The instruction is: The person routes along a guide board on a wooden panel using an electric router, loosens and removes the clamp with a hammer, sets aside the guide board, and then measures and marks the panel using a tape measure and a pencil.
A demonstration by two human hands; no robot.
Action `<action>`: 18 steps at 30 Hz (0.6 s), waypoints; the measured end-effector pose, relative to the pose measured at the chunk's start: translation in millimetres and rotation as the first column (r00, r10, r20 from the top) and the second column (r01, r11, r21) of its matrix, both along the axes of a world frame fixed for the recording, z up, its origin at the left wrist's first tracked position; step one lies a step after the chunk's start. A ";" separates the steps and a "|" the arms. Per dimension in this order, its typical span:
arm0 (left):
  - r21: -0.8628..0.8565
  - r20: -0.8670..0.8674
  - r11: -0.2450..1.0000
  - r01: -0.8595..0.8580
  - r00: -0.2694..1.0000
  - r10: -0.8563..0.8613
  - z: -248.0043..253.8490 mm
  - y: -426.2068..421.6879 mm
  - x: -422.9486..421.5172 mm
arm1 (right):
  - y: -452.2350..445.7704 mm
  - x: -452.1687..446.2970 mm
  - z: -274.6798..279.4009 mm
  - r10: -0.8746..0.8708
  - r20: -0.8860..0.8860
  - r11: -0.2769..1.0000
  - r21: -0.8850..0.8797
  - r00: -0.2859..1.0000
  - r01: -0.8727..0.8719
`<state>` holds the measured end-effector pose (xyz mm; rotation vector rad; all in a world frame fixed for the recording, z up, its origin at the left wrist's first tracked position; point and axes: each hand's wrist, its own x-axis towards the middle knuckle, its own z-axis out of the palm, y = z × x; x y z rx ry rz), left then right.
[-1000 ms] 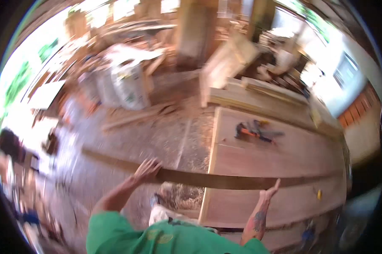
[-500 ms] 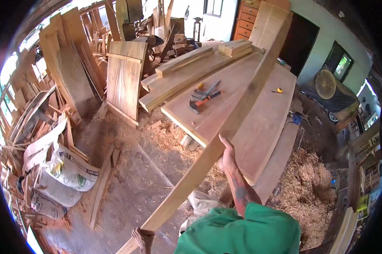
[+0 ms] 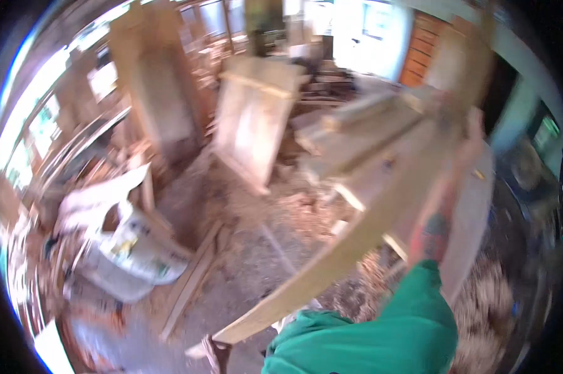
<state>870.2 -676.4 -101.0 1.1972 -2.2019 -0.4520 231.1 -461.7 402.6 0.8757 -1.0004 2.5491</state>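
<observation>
A long wooden board [image 3: 331, 265] runs diagonally from the lower left up to the upper right, above the large flat panel [image 3: 474, 212]. Near the board's lower end, my left hand [image 3: 215, 352] is wrapped round its edge. My right arm reaches far up along the board, and my right hand [image 3: 472, 128] is against its upper part. Motion blurs the fingers of my right hand, so their grip is unclear. Part of the panel lies hidden behind the board and arm.
Thick planks [image 3: 362, 134] are stacked behind the panel. A wooden panel [image 3: 256, 112] leans upright beyond wood shavings. White sacks [image 3: 141, 249] stand at left, beside a strip of wood [image 3: 191, 283] on the floor. More shavings [image 3: 484, 311] are heaped at lower right.
The view has turned, and the board has swung from nearly level to a steep diagonal. My right hand has moved up and away along the board; my left hand remains near its lower end.
</observation>
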 end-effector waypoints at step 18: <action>-0.372 0.087 0.845 -0.383 0.892 0.443 201.9 -466.4 12.6 | -340.7 -179.8 -93.3 0.001 0.065 0.956 0.294 0.998 -0.020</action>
